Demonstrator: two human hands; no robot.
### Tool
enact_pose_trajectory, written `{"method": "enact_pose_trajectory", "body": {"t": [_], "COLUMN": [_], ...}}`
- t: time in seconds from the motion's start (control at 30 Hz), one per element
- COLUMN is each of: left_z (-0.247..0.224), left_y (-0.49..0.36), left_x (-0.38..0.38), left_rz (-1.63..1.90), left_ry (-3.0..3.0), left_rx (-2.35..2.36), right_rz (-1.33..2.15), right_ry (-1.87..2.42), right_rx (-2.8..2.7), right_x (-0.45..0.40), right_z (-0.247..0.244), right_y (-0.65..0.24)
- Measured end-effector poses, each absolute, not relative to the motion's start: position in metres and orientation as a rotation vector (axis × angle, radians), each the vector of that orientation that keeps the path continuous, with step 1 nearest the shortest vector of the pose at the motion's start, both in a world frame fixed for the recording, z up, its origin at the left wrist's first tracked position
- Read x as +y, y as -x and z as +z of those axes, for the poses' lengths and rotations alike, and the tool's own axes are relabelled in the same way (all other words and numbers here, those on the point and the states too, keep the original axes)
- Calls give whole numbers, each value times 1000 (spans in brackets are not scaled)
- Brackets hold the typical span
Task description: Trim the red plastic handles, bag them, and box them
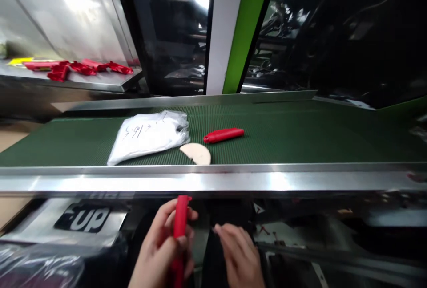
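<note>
In front of the conveyor's metal edge, my left hand (163,243) is closed around a long red plastic part (180,221), held roughly upright. To its right and apart from it is my right hand (238,252), with fingers bent and pressed together. A small dark tip shows at its fingertips, but I cannot make out what it is. On the green belt lies a similar red plastic part (224,135). Beside that sits a pale half-round piece (198,152), close to the near rail.
A white plastic bag with handwriting (143,139) lies on the green conveyor belt (300,141). The metal rail (240,181) runs across in front. Several red pieces (82,67) rest on a metal ledge at left. Dark machine windows (333,34) stand behind the belt.
</note>
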State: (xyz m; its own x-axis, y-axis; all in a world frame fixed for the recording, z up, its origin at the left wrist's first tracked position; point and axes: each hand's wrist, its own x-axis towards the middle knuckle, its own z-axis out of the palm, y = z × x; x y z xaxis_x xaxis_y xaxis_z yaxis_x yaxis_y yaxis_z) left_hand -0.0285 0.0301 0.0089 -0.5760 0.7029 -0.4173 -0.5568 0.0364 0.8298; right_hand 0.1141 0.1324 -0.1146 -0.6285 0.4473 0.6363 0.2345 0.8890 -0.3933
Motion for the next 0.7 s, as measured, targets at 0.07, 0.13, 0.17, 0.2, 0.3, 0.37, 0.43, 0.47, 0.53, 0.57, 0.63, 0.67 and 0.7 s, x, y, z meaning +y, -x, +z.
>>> {"method": "enact_pose_trajectory", "body": {"t": [0.07,0.13,0.17,0.2,0.3,0.37,0.43,0.47,0.53,0.57,0.63,0.67,0.7], "left_z": [2,4,8,11,17,16,13,12,10,10,12,13,14], "left_y": [32,29,26,22,15,14,15,16,17,18,17,17,16], "left_x": [10,-7,-13,-19,-28,-33,-38,-40,-43,-44,-45,-45,-45], "left_rz": [1760,1768,1756,1745,1727,1708,1682,1672,1666,1667,1663,1663,1663], "left_ry": [-44,17,44,65,84,64,36,25,2,-4,-14,-15,-13], "left_rx": [1339,1305,1280,1253,1207,1203,1200,1198,1189,1184,1179,1175,1174], "right_rz": [481,640,718,799,815,724,608,555,492,483,482,481,478], "right_ry": [488,487,454,388,193,140,121,113,95,87,79,81,83], "right_rx": [-2299,-2339,-2362,-2378,-2422,-2456,-2498,-2510,-2520,-2520,-2521,-2522,-2521], "right_x": [131,126,122,119,109,104,100,99,98,97,96,95,94], "right_z": [-94,-68,-54,-40,-6,8,16,18,21,23,25,26,27], "right_y": [-112,-108,-106,-103,-96,-93,-91,-90,-87,-86,-85,-84,-84]}}
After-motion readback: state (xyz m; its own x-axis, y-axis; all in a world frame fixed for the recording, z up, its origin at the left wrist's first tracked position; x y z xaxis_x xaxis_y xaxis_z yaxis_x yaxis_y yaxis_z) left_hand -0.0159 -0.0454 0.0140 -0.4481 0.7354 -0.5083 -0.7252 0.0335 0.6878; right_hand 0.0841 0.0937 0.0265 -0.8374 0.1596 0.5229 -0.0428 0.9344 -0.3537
